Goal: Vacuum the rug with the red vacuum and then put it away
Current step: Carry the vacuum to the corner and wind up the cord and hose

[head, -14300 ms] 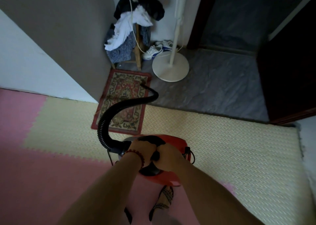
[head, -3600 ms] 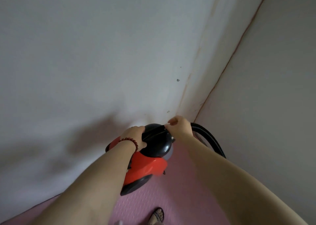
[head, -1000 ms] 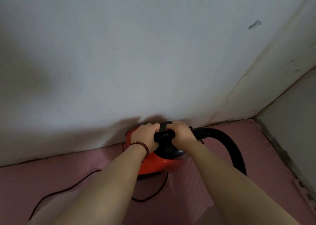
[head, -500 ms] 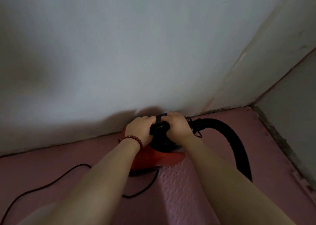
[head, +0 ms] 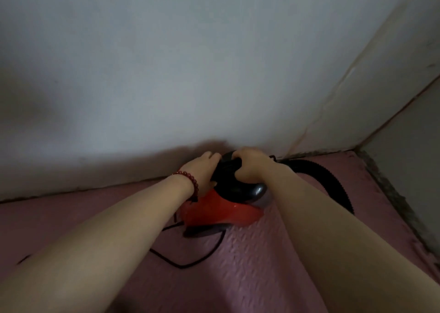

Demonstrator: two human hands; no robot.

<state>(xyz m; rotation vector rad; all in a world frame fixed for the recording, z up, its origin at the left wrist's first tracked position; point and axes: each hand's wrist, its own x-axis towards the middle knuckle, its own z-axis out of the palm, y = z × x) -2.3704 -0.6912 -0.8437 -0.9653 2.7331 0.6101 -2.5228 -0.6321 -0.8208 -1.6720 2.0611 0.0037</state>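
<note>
Lowered onto mat (head: 250,277), red vacuum (head: 221,211) sits at wall (head: 190,63) edge (corner (head: 357,147) right)
Its handle (head: 227,166) clasped by left hand (head: 204,170) and right hand (head: 250,165)

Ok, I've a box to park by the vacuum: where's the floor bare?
Bare pink mat lies left of the red vacuum, along the wall. Another strip runs between the hose and the right wall. Crowded: the cord loops just before the vacuum.

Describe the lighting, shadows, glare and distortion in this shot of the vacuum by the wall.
Head view: dim, soft, even light; a dark shadow falls on the wall just behind the red vacuum; a small highlight glints on its black dome; wide-angle distortion bows the wall's base and tilts the corner edges; fine detail looks soft throughout.
</note>
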